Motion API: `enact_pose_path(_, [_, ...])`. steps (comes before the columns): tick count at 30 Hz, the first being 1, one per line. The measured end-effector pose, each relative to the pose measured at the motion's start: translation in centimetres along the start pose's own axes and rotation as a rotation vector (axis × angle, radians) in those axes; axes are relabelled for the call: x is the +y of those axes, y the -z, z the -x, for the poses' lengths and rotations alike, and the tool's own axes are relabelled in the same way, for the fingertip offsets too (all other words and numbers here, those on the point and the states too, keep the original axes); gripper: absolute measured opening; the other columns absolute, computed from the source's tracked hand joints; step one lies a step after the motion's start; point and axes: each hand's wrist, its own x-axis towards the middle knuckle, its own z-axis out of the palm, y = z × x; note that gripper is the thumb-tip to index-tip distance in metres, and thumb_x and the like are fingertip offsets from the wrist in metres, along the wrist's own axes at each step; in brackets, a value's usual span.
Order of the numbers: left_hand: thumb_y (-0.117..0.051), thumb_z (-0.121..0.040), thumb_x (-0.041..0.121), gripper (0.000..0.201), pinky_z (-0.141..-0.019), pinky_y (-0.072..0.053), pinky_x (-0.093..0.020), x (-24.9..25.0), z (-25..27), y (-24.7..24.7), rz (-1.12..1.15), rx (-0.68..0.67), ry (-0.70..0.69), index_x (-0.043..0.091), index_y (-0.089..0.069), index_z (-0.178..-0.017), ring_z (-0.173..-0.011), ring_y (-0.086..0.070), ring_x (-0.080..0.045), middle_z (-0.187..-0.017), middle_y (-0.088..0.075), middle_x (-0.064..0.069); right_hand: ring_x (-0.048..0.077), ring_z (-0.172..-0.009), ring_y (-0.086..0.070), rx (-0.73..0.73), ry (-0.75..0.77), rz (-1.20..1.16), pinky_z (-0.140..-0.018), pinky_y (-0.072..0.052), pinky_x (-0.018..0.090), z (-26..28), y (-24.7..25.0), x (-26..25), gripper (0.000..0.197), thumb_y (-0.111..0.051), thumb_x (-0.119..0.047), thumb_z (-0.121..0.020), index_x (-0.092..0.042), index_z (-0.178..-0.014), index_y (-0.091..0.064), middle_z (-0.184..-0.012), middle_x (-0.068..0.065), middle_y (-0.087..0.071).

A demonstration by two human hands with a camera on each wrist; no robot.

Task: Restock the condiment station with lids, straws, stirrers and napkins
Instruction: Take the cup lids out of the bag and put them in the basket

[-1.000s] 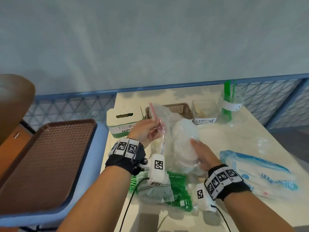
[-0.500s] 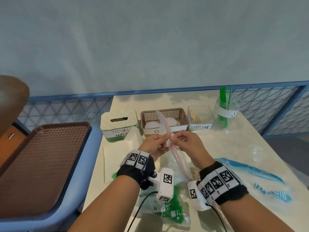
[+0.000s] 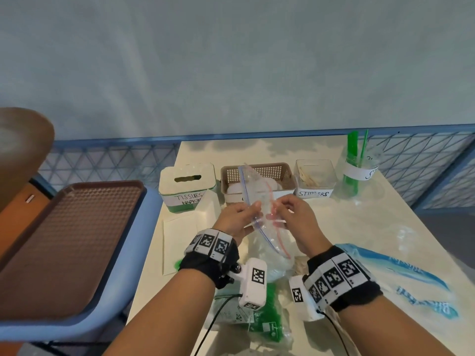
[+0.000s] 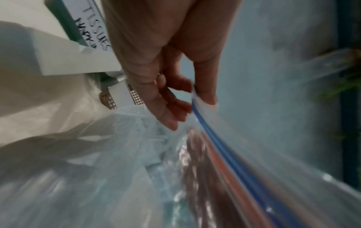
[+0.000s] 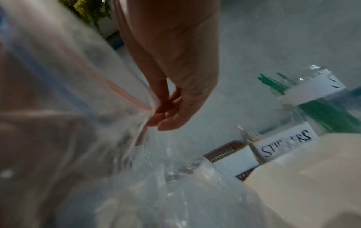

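A clear zip bag (image 3: 259,201) with blue and red seal strips stands upright above the table's middle. My left hand (image 3: 239,218) pinches the blue-strip side (image 4: 197,106) and my right hand (image 3: 290,214) pinches the red-strip side (image 5: 144,106); the mouth is parted between them. Behind it, the row of station containers: a green tissue box (image 3: 186,186), a brown basket (image 3: 264,176) with white lids, a clear stirrer box (image 3: 314,181) and a straw cup (image 3: 359,170) with green straws.
A white napkin stack (image 3: 208,211) leans beside the tissue box. A pack of green straws (image 3: 264,319) lies near the table's front edge, a blue-printed plastic pack (image 3: 401,273) at right. A brown tray (image 3: 66,240) rests on a blue chair at left.
The lids that filled the bag a second ago are out of it. My right hand came up from the lids to the bag's rim, and both hands now pull the mouth apart.
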Motion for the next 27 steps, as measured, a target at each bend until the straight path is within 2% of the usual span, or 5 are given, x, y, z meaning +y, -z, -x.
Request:
enact_pose_path(9, [-0.05,-0.09,-0.001,0.011,-0.047,-0.055,-0.025,0.5,-0.6,2.7,0.22,0.244,0.015,-0.001,-0.055,-0.08,-0.059,-0.044,-0.016,-0.066,-0.043,-0.009,0.017,-0.064,-0.05,0.359,-0.21,0.04,-0.063,-0.05,0.031,-2.2,4.7,3.0,0.009,-0.046,-0.007,-0.094,-0.008,-0.092,-0.054,-0.088,0.014,-0.055])
enact_pose_path(13, [-0.064,-0.085,0.008,0.023,-0.053,-0.054,-0.021,-0.8,-0.5,1.7,-0.083,0.138,-0.032,0.002,-0.063,-0.108,-0.066,-0.052,-0.013,-0.074,-0.054,-0.004,0.021,-0.09,-0.05,0.443,0.224,0.436,-0.08,-0.044,0.03,-1.3,3.7,1.7,0.023,-0.055,-0.002,-0.087,-0.003,-0.11,-0.053,-0.108,0.009,-0.05])
enact_pose_path(16, [-0.063,-0.084,0.001,0.013,-0.054,-0.055,-0.019,-1.7,-1.1,1.2,-0.274,0.138,-0.105,0.005,-0.061,-0.096,-0.081,-0.058,-0.017,-0.093,-0.058,-0.007,0.011,-0.079,-0.056,0.21,0.5,0.439,-0.072,-0.046,0.014,0.4,1.3,-1.7,0.013,-0.056,-0.005,-0.089,-0.009,-0.1,-0.059,-0.095,-0.002,-0.055])
enact_pose_path(20, [-0.058,-0.086,-0.001,0.016,-0.068,-0.055,-0.031,-2.3,-2.0,1.1,-0.302,0.166,-0.135,0.004,-0.053,-0.1,-0.083,-0.059,-0.024,-0.095,-0.055,-0.014,0.018,-0.088,-0.062,-0.277,0.332,0.696,-0.08,-0.045,0.024,0.9,-2.1,-1.8,0.019,-0.048,-0.007,-0.092,-0.011,-0.1,-0.065,-0.097,0.003,-0.066])
enact_pose_path(27, [-0.05,-0.091,0.017,0.012,-0.064,-0.046,-0.036,-2.0,-3.4,1.9,-0.405,0.194,0.0,0.007,-0.055,-0.087,-0.057,-0.047,-0.021,-0.066,-0.044,-0.006,0.029,-0.122,-0.044,-0.253,-0.017,1.084,-0.1,-0.033,0.03,-1.0,-3.9,0.3,0.034,-0.041,-0.006,-0.094,-0.003,-0.127,-0.048,-0.131,0.017,-0.047])
